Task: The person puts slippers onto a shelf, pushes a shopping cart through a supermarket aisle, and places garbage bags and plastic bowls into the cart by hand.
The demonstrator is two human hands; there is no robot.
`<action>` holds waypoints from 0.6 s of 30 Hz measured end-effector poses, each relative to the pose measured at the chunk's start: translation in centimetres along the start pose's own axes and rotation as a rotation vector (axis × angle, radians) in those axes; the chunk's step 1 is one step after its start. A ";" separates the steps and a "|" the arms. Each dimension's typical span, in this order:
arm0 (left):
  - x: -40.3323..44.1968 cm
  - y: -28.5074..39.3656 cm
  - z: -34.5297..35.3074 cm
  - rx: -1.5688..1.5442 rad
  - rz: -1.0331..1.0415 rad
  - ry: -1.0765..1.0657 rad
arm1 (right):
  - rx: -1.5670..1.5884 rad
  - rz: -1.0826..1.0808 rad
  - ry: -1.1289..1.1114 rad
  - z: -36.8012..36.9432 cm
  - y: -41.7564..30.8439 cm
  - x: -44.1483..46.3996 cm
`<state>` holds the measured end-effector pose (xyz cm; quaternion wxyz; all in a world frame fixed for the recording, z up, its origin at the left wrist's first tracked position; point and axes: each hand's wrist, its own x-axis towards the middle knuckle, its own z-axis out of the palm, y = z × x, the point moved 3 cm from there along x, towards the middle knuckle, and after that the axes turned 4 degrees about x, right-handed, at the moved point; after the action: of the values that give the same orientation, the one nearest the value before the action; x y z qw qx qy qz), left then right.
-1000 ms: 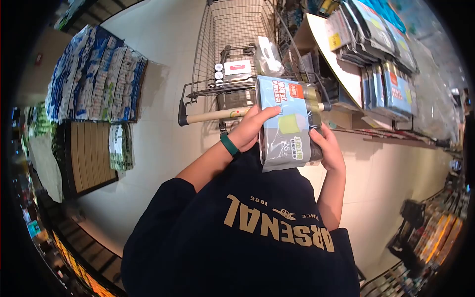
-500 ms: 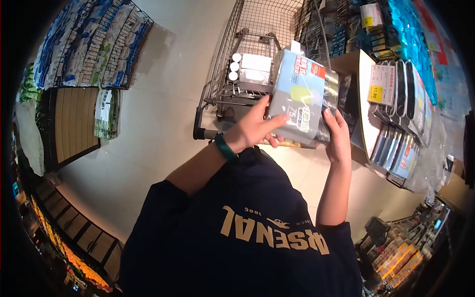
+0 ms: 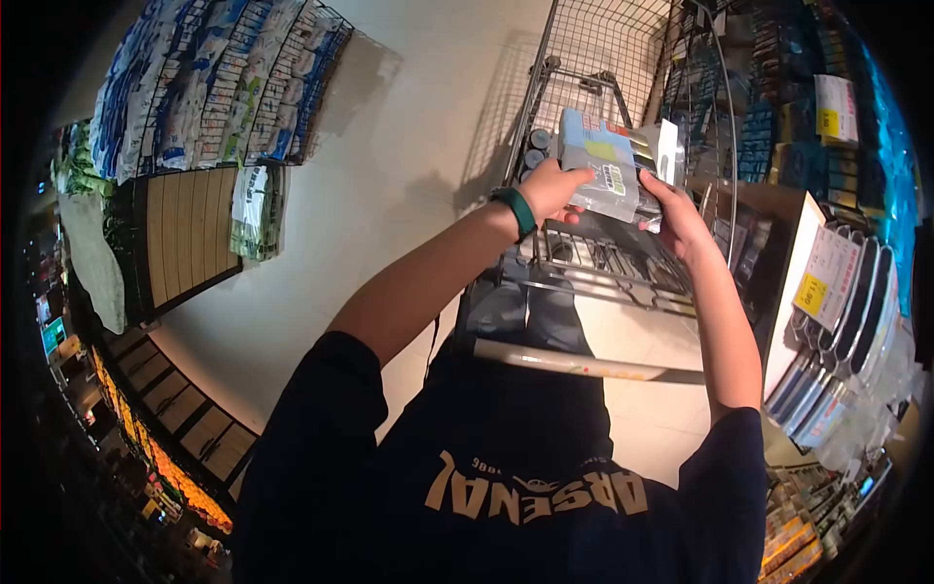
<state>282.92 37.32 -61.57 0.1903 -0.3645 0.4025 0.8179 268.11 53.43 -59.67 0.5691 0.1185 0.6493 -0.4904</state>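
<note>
A blue and grey plastic package [image 3: 605, 167] with a green patch on its label is held between both hands, over the shopping cart [image 3: 623, 34]. My left hand [image 3: 553, 192], below a green wristband, grips its left side, thumb on top. My right hand [image 3: 676, 216] grips its right side near the lower corner. White-capped bottles [image 3: 535, 148] stand in the cart just left of the package. Behind the package, a clear wrapped item with a white part [image 3: 668, 146] shows partly. The cart's handle [image 3: 584, 362] lies nearer my body, below my forearms.
Stacked blue and white packs [image 3: 219, 83] stand at the upper left, above a slatted wooden panel [image 3: 190, 234]. On the right, a shelf edge [image 3: 793, 282] carries hanging packages and a price tag [image 3: 827, 277]. Tiled floor [image 3: 409, 117] lies left of the cart.
Both hands have reached forward with the package, away from my body and farther over the cart. The cart and shelves appear shifted in the view, and the cart's handle now shows below the arms.
</note>
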 end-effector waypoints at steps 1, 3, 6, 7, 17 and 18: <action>2.1 -0.2 -0.4 0.008 0.012 -0.001 | 0.006 0.007 0.023 -1.0 -0.1 1.7; 6.2 0.1 -0.5 -0.078 -0.010 0.100 | 0.011 0.005 0.076 -1.1 -0.7 4.8; 13.4 0.0 -2.6 -0.143 -0.009 0.344 | 0.087 -0.004 0.008 -2.9 0.0 13.5; 16.8 -1.0 -4.3 -0.174 -0.036 0.375 | 0.108 -0.088 0.003 -3.5 0.5 17.1; 33.5 -5.1 -10.4 0.165 0.198 0.808 | 0.098 -0.232 0.200 -4.4 2.1 34.1; 36.0 -7.2 -11.1 0.187 0.197 0.904 | 0.082 -0.230 0.235 -4.7 2.9 34.8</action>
<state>268.34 33.47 -96.87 -0.0506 -0.6253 0.5497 0.5516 255.95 44.45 -91.46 0.4242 0.1231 0.6999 -0.5612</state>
